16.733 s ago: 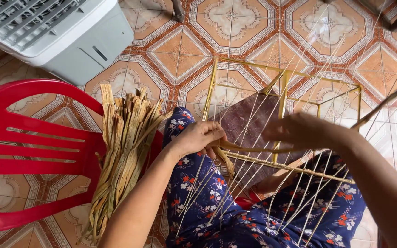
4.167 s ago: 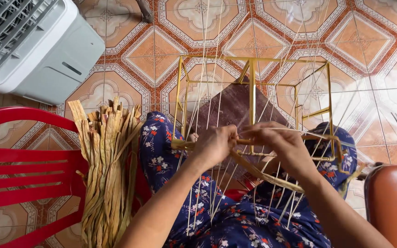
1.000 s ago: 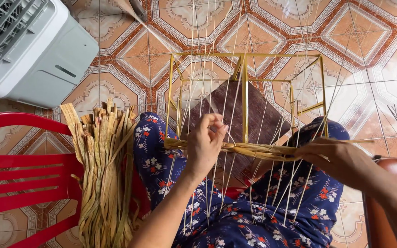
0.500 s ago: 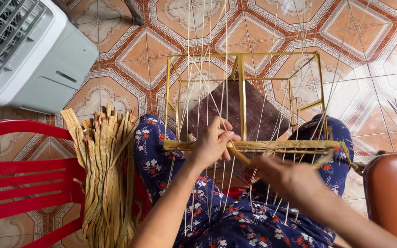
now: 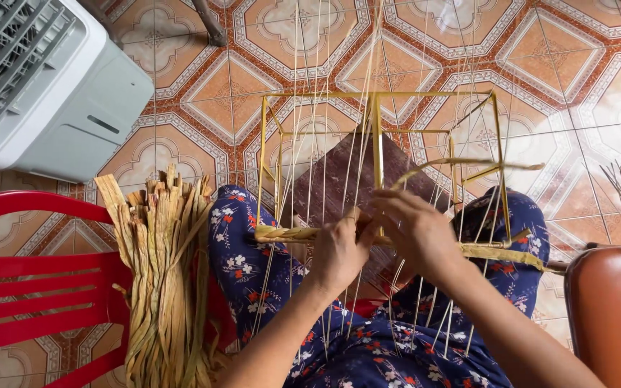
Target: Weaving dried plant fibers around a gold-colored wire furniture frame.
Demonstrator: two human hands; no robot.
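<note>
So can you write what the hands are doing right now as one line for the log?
left hand: gripping woven strand | right hand: on strand at yellow frame | dried strips bundle: on red chair

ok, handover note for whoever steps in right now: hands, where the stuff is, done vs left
Left hand: pinching the woven fibre strip at the middle of the yellow frame, among the vertical strings.
Right hand: right beside it, fingers closed on the same strip where it runs on to the right.
Frame rests on the lap, on floral fabric, a dark board inside it.
Spare dried strips: bundle on the red chair, left side.
Done: one low row across the strings.
Left: the strings above that row are all bare.
</note>
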